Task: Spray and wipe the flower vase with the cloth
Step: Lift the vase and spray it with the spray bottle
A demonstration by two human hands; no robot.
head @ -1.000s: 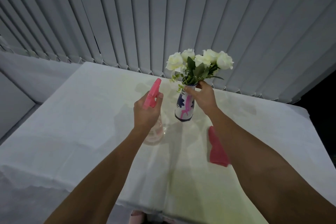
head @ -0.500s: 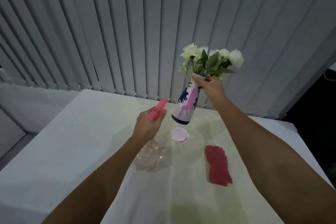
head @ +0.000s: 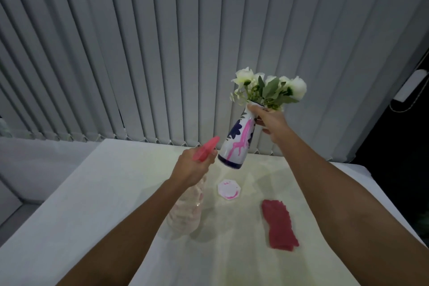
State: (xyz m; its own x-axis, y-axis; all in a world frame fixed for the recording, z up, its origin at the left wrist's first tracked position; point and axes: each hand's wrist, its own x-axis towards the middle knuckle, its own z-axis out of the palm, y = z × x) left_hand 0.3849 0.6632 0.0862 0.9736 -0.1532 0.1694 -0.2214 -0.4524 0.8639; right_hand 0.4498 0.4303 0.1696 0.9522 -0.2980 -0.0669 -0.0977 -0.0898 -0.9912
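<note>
Now | right hand (head: 270, 121) grips vase (head: 239, 144) neck | left hand (head: 192, 167) clasps half-hidden spray bottle (head: 188, 206)

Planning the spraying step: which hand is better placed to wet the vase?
Left. The left hand already grips the spray bottle, its pink nozzle beside the vase; the right hand is occupied holding the vase's neck.
</note>
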